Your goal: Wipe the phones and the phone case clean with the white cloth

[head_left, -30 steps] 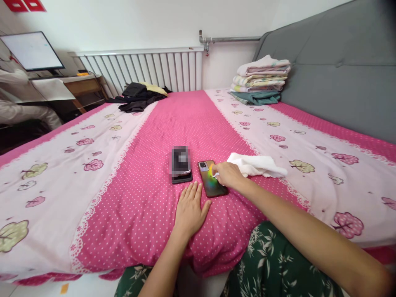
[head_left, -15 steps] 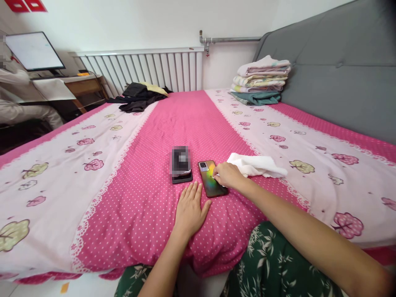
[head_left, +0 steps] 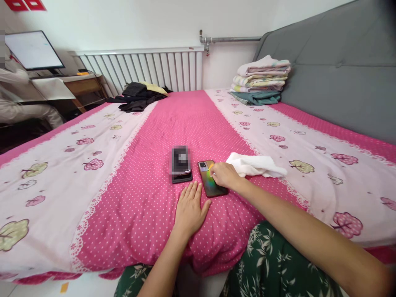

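Observation:
A phone with a shiny rainbow back (head_left: 208, 182) lies face down on the pink dotted bedspread (head_left: 148, 206). My right hand (head_left: 225, 175) rests on its right side, fingers pinched on a small white thing I cannot make out. My left hand (head_left: 189, 208) lies flat and open on the spread just below the phone, fingers together. A second dark phone (head_left: 181, 166) lies to the left of the first. A white cloth (head_left: 255, 165) sits just right of my right hand.
A pile of dark clothes (head_left: 137, 97) lies at the far left of the bed. Folded linens (head_left: 261, 80) are stacked by the grey headboard (head_left: 340, 70). A radiator (head_left: 148, 70) lines the far wall. A person in white (head_left: 18, 103) sits at a desk with a monitor (head_left: 32, 50).
My right hand has slid slightly left and up across the phone's back. My left hand has stayed put.

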Tool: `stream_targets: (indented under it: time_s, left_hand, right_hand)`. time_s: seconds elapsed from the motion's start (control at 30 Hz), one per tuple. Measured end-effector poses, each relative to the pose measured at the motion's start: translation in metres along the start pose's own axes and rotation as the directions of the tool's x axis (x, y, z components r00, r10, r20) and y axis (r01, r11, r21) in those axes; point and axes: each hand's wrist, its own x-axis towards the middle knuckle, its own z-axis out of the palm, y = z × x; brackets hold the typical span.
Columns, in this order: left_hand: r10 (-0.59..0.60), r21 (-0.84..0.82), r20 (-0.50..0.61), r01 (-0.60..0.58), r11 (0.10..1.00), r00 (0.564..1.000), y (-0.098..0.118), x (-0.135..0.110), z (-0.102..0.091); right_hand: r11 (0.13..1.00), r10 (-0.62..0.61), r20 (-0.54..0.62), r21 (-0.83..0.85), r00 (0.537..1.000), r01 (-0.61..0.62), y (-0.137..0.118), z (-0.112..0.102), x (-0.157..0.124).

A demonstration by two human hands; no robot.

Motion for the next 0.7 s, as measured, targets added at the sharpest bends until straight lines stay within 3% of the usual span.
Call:
stream_targets:
  time_s: [0.33, 0.7]
  left_hand:
    - [-0.001, 0.002, 0.001, 0.001, 1.000, 1.000, 0.000, 0.000, 0.000]
    - [0.005, 0.001, -0.019, -0.005, 1.000, 1.000, -0.001, -0.001, 0.002]
  right_hand:
    - [0.999, -0.016, -0.025, -0.046, 1.000, 0.015, -0.006, 0.002, 0.003]
    - [0.998, -0.042, 0.054, -0.040, 0.998, 0.045, 0.000, -0.009, -0.004]
